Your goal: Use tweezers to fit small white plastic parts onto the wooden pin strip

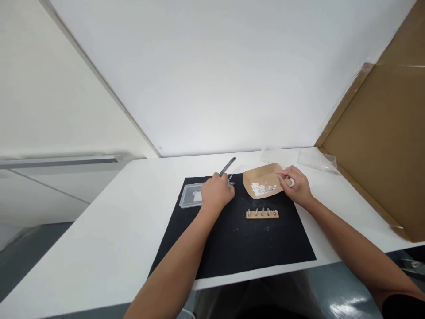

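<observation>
My left hand (pixel 217 191) is curled, knuckles up, over the right end of a clear plastic box (pixel 186 196) with a pale label in it. A slim dark tool (pixel 227 166) sticks out beyond its knuckles; whether the fingers grip it is hidden. A small coiled piece (pixel 230 177) shows beside that hand. At the right end of a brown paper tray (pixel 257 173), my right hand (pixel 296 186) pinches thumb and fingertips together; anything between them is too small to name. White and clear small bits (pixel 260 188) lie in the tray.
In front of the tray, a wooden strip (pixel 259 215) holds several small clear upright pieces. Crumbs dot the black mat (pixel 245 248). Clear plastic packaging (pixel 317 160) lies at the back right of the white table (pixel 109 226). A cardboard panel (pixel 381 150) stands along the right side.
</observation>
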### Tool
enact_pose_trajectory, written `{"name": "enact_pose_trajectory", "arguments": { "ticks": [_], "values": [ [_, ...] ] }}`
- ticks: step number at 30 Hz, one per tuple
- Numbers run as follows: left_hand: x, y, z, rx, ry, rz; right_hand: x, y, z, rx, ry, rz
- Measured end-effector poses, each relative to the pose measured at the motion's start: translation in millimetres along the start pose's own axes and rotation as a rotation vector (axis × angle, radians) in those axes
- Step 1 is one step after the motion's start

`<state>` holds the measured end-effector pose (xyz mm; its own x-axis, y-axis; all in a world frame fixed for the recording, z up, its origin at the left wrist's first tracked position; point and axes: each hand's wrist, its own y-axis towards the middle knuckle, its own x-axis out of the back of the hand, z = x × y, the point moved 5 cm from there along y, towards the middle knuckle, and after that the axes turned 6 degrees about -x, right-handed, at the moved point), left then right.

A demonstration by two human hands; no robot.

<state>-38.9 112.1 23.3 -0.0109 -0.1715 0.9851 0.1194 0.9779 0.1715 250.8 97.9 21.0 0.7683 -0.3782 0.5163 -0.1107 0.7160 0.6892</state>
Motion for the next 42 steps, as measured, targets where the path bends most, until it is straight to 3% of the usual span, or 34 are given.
{"name": "enact_pose_trajectory", "arguments": {
  "ticks": [9, 26, 29, 35, 42],
  "values": [
    [-0.7, 0.6, 0.7, -0.003, -0.014, 0.033, -2.5, -1.7, -0.1, 0.028, 0.015, 0.028],
    [-3.0, -0.1, 0.1, -0.023, 0.001, -0.013, -1.8, -1.5, 0.0, 0.034, 0.014, 0.041],
    [-3.1, 0.7, -1.0, -0.036, 0.003, -0.081, -2.3, -1.9, 0.5, 0.041, 0.018, 0.046],
    [4.8, -1.3, -7.5, -0.126, -0.1, -0.342, -2.7, -2.6, 1.4, 0.047, 0.041, 0.056],
    [7.8, -3.8, -11.9, -0.265, -0.503, -0.568, -4.2, -4.1, 0.2, 0.057, 0.05, 0.066]
  ]
}}
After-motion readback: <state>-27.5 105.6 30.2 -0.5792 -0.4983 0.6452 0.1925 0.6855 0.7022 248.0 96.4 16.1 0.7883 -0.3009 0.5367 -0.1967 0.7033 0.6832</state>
